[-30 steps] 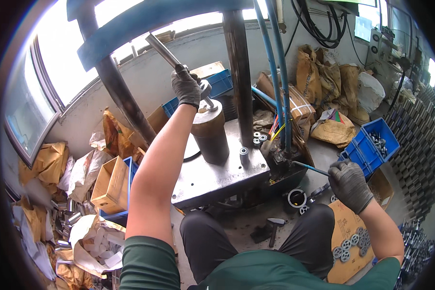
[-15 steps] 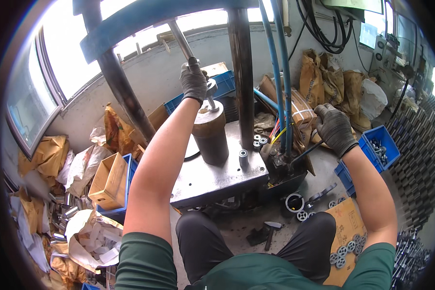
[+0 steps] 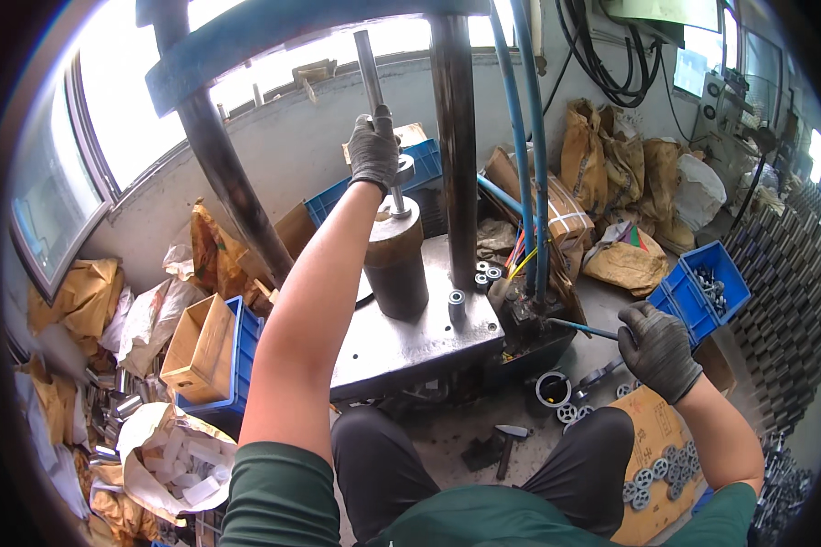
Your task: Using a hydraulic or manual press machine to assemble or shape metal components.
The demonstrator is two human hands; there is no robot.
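My left hand (image 3: 372, 150), in a dark grey glove, is closed round a steel rod (image 3: 367, 68) that stands nearly upright. Just below that hand is a metal wheel-like part (image 3: 406, 170), on a shaft at the top of a thick dark cylinder (image 3: 398, 273). The cylinder stands on the steel bed (image 3: 374, 357) of a blue press frame (image 3: 301, 46). On the right, my gloved right hand (image 3: 659, 354) is wrapped round the end of a lever (image 3: 584, 328) joined to the press's valve block.
Bearing rings (image 3: 488, 272) and a short sleeve (image 3: 457, 306) sit on the bed. A hammer (image 3: 506, 448) lies on the floor between my knees. Spoked wheels (image 3: 643, 478) lie on cardboard at right. Blue bins (image 3: 702, 292) and paper sacks (image 3: 582, 155) stand around.
My right hand has come down and toward me, and the lever has swung lower with it. My left hand has shifted slightly right, and the rod stands more upright.
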